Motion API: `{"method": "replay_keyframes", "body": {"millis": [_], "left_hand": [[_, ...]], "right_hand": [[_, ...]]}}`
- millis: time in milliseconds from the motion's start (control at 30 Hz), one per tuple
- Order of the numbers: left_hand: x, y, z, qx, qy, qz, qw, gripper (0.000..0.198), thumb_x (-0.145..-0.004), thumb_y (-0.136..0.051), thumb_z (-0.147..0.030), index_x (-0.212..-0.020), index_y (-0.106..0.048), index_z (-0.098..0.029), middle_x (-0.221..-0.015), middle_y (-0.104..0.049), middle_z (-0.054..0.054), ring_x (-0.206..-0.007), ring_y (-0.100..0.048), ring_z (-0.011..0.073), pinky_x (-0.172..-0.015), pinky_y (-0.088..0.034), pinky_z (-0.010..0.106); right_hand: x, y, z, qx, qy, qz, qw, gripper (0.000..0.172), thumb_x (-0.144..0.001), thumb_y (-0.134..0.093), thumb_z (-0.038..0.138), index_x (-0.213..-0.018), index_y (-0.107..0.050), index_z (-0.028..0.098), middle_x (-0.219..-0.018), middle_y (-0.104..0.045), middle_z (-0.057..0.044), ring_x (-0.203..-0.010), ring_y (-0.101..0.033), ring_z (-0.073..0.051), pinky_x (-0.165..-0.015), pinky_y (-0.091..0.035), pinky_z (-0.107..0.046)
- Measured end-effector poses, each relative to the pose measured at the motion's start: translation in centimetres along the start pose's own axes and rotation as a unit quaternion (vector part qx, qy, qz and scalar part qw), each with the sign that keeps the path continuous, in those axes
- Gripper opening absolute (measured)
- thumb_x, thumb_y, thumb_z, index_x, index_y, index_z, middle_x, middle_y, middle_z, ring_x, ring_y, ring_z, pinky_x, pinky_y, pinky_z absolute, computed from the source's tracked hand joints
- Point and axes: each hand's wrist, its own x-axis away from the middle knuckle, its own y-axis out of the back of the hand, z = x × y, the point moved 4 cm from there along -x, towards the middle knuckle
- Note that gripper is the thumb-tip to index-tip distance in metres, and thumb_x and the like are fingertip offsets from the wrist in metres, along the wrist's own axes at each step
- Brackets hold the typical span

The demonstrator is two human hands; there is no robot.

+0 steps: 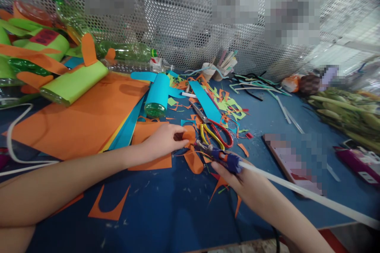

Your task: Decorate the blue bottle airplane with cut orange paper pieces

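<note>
My left hand (162, 142) pinches a small rounded orange paper cutout (189, 132) between thumb and fingers. My right hand (251, 185) is wrapped round a dark blue hot glue gun (221, 155), its nozzle end close by the cutout. A long white glue stick (297, 185) sticks out of the gun's back over my right forearm. Below the nozzle lies an orange paper petal shape (194, 161). Scissors (211, 123) with red and yellow handles rest just beyond the gun. Under my left hand is an orange paper sheet (151, 162).
A blue paper-wrapped bottle (158, 91) and a green paper-wrapped one (77, 83) stand or lie at the back left. Large orange sheets (80, 118) spread on the left. Paper scraps (231, 104) litter the blue table (148, 213). A phone (292, 166) lies right.
</note>
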Motion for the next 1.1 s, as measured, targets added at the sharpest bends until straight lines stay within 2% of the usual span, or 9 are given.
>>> {"method": "replay_keyframes", "body": {"millis": [167,433,667,833,967,1033,1100], "left_hand": [[-0.1,0.0,-0.1,-0.006,0.004,-0.001,1.0,0.023,-0.079,-0.056,-0.034,-0.063,-0.051,-0.017,-0.058,-0.05,-0.003,-0.055,-0.046,0.0102,-0.049,-0.026,0.023],[-0.1,0.2,-0.1,-0.024,0.002,-0.003,1.0,0.024,-0.079,-0.057,-0.036,-0.064,-0.053,-0.016,-0.061,-0.053,-0.002,-0.057,-0.047,0.0106,-0.05,-0.026,0.024],[-0.1,0.0,0.2,-0.016,0.007,0.0,1.0,0.023,-0.079,-0.056,-0.035,-0.065,-0.052,-0.017,-0.06,-0.052,-0.002,-0.057,-0.047,0.0106,-0.05,-0.026,0.023],[-0.1,0.2,-0.3,-0.018,0.002,0.007,1.0,0.021,-0.08,-0.053,-0.033,-0.066,-0.053,-0.017,-0.06,-0.053,-0.002,-0.056,-0.046,0.0108,-0.05,-0.025,0.023],[-0.2,0.3,-0.5,-0.027,0.008,0.01,1.0,0.021,-0.079,-0.053,-0.032,-0.065,-0.053,-0.016,-0.059,-0.051,-0.002,-0.056,-0.046,0.0112,-0.05,-0.026,0.023],[-0.2,0.3,-0.4,-0.038,0.019,0.008,0.999,0.024,-0.079,-0.053,-0.033,-0.062,-0.05,-0.016,-0.059,-0.05,-0.002,-0.056,-0.046,0.0114,-0.05,-0.025,0.023],[-0.2,0.2,-0.3,-0.047,0.023,0.008,0.999,0.026,-0.079,-0.052,-0.035,-0.062,-0.049,-0.016,-0.058,-0.049,-0.002,-0.055,-0.046,0.0116,-0.05,-0.024,0.023]], "right_hand": [[-0.5,-0.2,1.3,-0.027,-0.046,-0.015,0.998,0.027,-0.087,-0.046,0.039,-0.1,-0.065,0.025,-0.093,-0.072,-0.006,-0.087,-0.068,-0.025,-0.072,-0.056,-0.036],[-1.0,-0.1,1.8,-0.039,-0.046,0.015,0.998,0.033,-0.089,-0.041,0.042,-0.102,-0.066,0.025,-0.098,-0.071,-0.005,-0.092,-0.067,-0.024,-0.077,-0.055,-0.035],[-0.8,0.2,1.6,-0.048,-0.064,-0.004,0.997,0.027,-0.087,-0.048,0.042,-0.099,-0.067,0.027,-0.089,-0.072,-0.003,-0.08,-0.069,-0.022,-0.065,-0.056,-0.031],[-0.9,0.6,1.3,-0.057,-0.071,0.006,0.996,0.027,-0.087,-0.046,0.041,-0.094,-0.068,0.027,-0.076,-0.072,-0.002,-0.071,-0.069,-0.022,-0.059,-0.055,-0.03],[-0.7,1.1,1.1,-0.082,-0.078,0.0,0.994,0.033,-0.089,-0.041,0.043,-0.1,-0.067,0.024,-0.082,-0.072,-0.004,-0.082,-0.068,-0.023,-0.07,-0.056,-0.033],[-0.1,1.0,0.7,-0.085,-0.085,-0.015,0.993,0.035,-0.089,-0.042,0.044,-0.105,-0.064,0.023,-0.094,-0.071,-0.006,-0.091,-0.066,-0.024,-0.078,-0.055,-0.036],[0.8,0.9,0.0,-0.059,-0.088,-0.056,0.993,0.038,-0.086,-0.046,0.046,-0.111,-0.06,0.021,-0.107,-0.067,-0.009,-0.1,-0.062,-0.027,-0.084,-0.052,-0.041]]}}
